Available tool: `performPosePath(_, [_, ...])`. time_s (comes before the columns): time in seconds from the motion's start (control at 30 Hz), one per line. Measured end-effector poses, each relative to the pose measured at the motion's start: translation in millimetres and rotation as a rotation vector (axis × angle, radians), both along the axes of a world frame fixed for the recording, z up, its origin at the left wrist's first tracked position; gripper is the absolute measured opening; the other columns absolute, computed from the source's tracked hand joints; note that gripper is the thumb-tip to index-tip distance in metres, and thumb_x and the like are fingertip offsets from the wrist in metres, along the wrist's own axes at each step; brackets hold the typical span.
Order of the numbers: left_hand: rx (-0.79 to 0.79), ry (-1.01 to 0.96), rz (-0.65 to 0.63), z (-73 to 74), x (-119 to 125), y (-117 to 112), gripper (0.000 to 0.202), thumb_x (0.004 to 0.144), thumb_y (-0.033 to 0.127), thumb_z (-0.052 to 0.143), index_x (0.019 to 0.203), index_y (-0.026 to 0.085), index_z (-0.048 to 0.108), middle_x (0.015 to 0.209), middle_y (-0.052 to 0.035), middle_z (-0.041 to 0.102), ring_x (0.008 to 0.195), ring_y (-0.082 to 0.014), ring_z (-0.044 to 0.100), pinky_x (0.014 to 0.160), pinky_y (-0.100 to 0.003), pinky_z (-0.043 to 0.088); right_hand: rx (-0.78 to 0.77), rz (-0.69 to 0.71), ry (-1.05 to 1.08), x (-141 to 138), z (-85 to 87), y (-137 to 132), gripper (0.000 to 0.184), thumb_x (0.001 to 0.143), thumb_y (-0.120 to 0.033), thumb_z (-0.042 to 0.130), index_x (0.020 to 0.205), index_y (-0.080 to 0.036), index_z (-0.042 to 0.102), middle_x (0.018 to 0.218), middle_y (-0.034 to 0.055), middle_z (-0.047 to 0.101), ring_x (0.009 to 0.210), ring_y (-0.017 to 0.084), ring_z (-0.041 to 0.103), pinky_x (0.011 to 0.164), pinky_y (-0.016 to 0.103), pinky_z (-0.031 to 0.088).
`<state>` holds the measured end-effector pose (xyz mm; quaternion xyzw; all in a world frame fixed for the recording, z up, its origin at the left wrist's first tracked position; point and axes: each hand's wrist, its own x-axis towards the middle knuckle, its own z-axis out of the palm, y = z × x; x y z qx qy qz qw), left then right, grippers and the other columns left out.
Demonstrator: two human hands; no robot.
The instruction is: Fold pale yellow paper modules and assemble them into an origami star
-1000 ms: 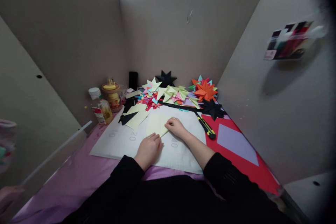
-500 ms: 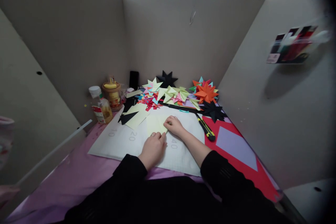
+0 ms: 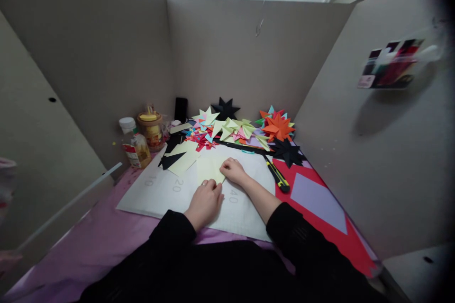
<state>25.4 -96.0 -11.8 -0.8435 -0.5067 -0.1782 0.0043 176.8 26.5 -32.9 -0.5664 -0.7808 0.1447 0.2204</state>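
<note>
A pale yellow sheet of paper (image 3: 206, 167) lies on the white board with printed numbers (image 3: 156, 203). My left hand (image 3: 205, 201), a ring on one finger, is at the sheet's near edge with its fingers curled and pressed onto the paper. At the right edge, my right hand (image 3: 233, 171) is closed, its thumb and fingertips pinching the paper. Just left of the sheet are loose pale yellow strips (image 3: 185, 163) and a black paper piece (image 3: 172, 161). A black and yellow utility knife (image 3: 277, 175) rests right of my right hand.
Folded paper stars in pale green (image 3: 234, 130), orange (image 3: 278, 127) and black (image 3: 287, 152) crowd the back. Bottles and a jar (image 3: 153, 132) stand at the left. Red paper (image 3: 320, 220) and a lilac sheet (image 3: 319, 202) lie at the right. Grey panels (image 3: 249, 57) enclose the table.
The camera view has shifted slightly. Both hands stay at the same edges of the pale yellow paper, with hardly any visible movement.
</note>
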Motion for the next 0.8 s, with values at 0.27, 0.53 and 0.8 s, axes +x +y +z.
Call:
performPosePath(0.27, [0.008, -0.001, -0.011, -0.6, -0.6, -0.7, 0.019, 0.089, 0.025, 0.043, 0.097, 0.016, 0.058, 0.090, -0.0082, 0.053, 0.086, -0.0224, 0.049, 0.076, -0.036, 0.043, 0.005, -0.030, -0.003, -2.1, 1.2, -1.8, 0.016, 0.076, -0.032, 0.057, 0.073, -0.020, 0.066, 0.088, 0.0036, 0.060, 0.084, 0.018, 0.050, 0.078, 0.029, 0.035])
performPosePath(0.53, [0.018, 0.000, -0.022, -0.7, -0.7, -0.7, 0.019, 0.089, 0.024, 0.044, 0.094, 0.015, 0.060, 0.089, -0.0084, 0.054, 0.086, -0.0224, 0.050, 0.076, -0.036, 0.044, 0.014, -0.042, -0.014, -3.6, 1.8, -2.7, 0.015, 0.076, -0.031, 0.056, 0.071, -0.020, 0.065, 0.088, 0.0037, 0.060, 0.083, 0.018, 0.048, 0.076, 0.028, 0.035])
performPosePath(0.8, [0.056, -0.030, -0.029, -5.5, -1.3, -1.9, 0.018, 0.089, 0.022, 0.044, 0.087, 0.016, 0.060, 0.086, -0.0082, 0.056, 0.085, -0.0219, 0.052, 0.076, -0.036, 0.046, 0.023, -0.044, -0.019, -4.2, 2.3, -3.7, 0.016, 0.077, -0.031, 0.056, 0.070, -0.020, 0.065, 0.088, 0.0033, 0.059, 0.083, 0.018, 0.048, 0.076, 0.028, 0.034])
